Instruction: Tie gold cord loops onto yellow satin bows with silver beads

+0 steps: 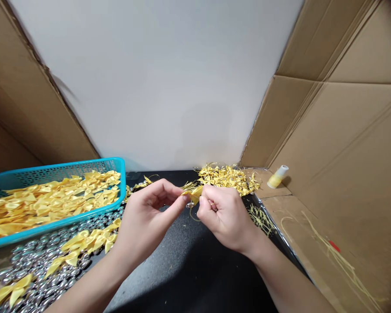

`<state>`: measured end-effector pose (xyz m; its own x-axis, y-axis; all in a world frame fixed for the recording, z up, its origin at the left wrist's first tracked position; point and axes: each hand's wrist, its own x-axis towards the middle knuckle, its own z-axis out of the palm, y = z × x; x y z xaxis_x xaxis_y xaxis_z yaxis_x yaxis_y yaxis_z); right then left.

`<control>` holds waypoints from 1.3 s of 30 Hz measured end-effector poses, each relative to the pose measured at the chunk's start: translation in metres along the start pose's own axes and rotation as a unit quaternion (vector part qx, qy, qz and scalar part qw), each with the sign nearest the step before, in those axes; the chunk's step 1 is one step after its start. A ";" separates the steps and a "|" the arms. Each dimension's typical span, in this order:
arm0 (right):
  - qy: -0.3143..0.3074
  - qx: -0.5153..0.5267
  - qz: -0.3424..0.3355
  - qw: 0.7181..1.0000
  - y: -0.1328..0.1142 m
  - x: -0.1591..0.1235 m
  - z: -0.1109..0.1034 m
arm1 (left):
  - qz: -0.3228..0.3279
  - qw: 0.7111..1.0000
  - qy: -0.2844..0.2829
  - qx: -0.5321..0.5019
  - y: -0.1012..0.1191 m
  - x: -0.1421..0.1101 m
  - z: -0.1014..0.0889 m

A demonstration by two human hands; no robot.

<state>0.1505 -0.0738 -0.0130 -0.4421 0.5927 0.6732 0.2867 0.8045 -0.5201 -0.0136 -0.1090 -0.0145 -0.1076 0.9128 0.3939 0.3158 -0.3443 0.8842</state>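
Note:
Between my two hands, above the black tabletop, is a yellow ribbon bow. My left hand pinches the bow's left side between thumb and fingertips. My right hand is closed at its right side, fingers curled in; a thin yellow cord loops down between the hands. A small silver bead shows just under the bow. What exactly lies inside the right fist is hidden.
A blue basket of yellow bows stands at left. Silver beads with loose bows lie before it. Behind my hands is a pile of corded bows. Cut cords and a thread spool lie right, beside cardboard walls.

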 end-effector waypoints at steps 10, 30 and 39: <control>-0.003 -0.025 0.004 1.000 -0.002 0.001 0.001 | 0.007 1.000 -0.001 0.020 0.000 -0.001 0.000; 0.087 -0.031 -0.148 0.985 0.012 -0.003 0.011 | 0.083 0.996 0.033 -0.028 0.000 -0.012 0.004; 0.069 -0.057 -0.158 0.983 0.011 -0.004 0.014 | 0.058 0.996 0.052 0.045 0.008 -0.016 0.002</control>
<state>0.1430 -0.0679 -0.0286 -0.4073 0.3057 0.8606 0.2497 0.9437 -0.2170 -0.0074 -0.1257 -0.0137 -0.1614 0.8388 0.5199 0.4140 -0.4206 0.8072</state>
